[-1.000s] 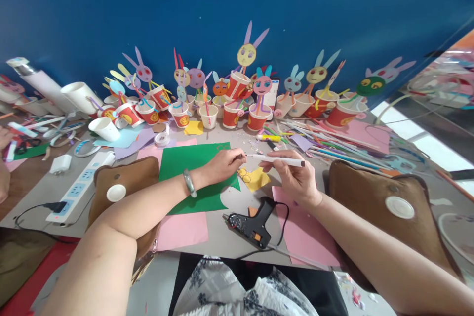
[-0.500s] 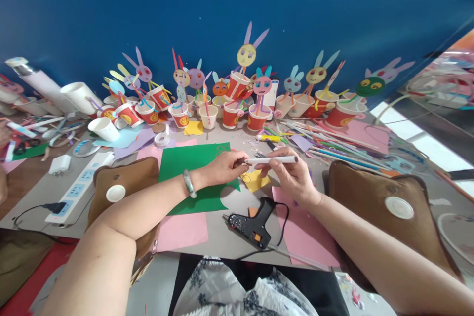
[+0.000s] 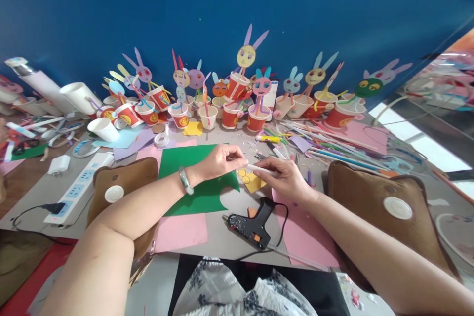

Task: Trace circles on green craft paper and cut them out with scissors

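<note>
Both hands meet over the middle of the table. My right hand [image 3: 287,177] is closed around a slim white pen [image 3: 255,168] that points left. At the pen's left end, the thumb and fingers of my left hand [image 3: 222,162] are pinched together; the very tip is hidden there. Below them lies a small yellow paper [image 3: 255,185] with circles drawn on it. Under my left hand is a green sheet [image 3: 196,200] with pieces cut from its edge. A black glue gun [image 3: 252,229] rests nearer to me.
Paper cups with rabbit figures [image 3: 258,116] line the blue wall. Coloured pipe cleaners [image 3: 344,145] lie at right. Brown cushions [image 3: 363,207] flank my arms. A power strip [image 3: 77,187], tape roll [image 3: 161,139] and pink sheets [image 3: 181,234] also lie on the table.
My right hand has lowered and turned over the pen, now gripping it from above. The left hand has shifted slightly, with its fingertips at the pen's left end.
</note>
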`<state>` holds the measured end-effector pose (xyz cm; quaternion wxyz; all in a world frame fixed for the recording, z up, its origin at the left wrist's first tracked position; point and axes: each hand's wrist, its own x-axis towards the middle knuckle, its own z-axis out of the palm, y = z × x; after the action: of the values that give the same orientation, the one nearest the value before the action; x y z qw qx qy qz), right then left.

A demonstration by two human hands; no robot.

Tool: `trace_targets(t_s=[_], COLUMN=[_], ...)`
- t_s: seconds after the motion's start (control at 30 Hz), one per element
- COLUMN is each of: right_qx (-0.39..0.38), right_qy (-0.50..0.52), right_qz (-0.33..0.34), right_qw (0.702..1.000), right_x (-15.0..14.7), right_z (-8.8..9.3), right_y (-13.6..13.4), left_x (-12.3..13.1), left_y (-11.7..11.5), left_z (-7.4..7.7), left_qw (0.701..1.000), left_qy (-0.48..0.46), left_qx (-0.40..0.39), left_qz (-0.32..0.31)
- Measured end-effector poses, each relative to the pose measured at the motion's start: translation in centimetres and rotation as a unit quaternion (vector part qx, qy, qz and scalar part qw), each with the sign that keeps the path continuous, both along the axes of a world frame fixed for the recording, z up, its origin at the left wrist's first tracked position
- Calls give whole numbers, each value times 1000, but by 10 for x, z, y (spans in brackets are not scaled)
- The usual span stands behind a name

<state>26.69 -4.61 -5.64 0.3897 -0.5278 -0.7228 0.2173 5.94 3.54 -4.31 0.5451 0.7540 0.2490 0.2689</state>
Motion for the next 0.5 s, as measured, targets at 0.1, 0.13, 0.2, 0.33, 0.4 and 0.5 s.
trace_targets(t_s=[0.1,0.13,0.2,0.33,0.4,0.5], right_qx=[3,2,-4,-17,-22,-31], right_qy=[-20,-20,-16,-2,7,24], right_qz=[46,57,70,83,89,92], right_qw=[999,998,997,996,996,995], right_x=[-3,-4,-5,-6,-7,-9], right_z=[4,5,5,5,5,5], right_y=[-4,-6,-8,-9,-9,-9], left_x=[0,0,1,2,2,1], left_y=[-11,-15,-21,-30,-32,-36], left_z=[4,4,2,-3,-3,1], left_qw=[999,997,994,988,987,987], left_qy=[35,48,65,74,79,83], left_qx=[32,49,83,135,139,136], left_qz=[-23,-28,-34,-30,-28,-20])
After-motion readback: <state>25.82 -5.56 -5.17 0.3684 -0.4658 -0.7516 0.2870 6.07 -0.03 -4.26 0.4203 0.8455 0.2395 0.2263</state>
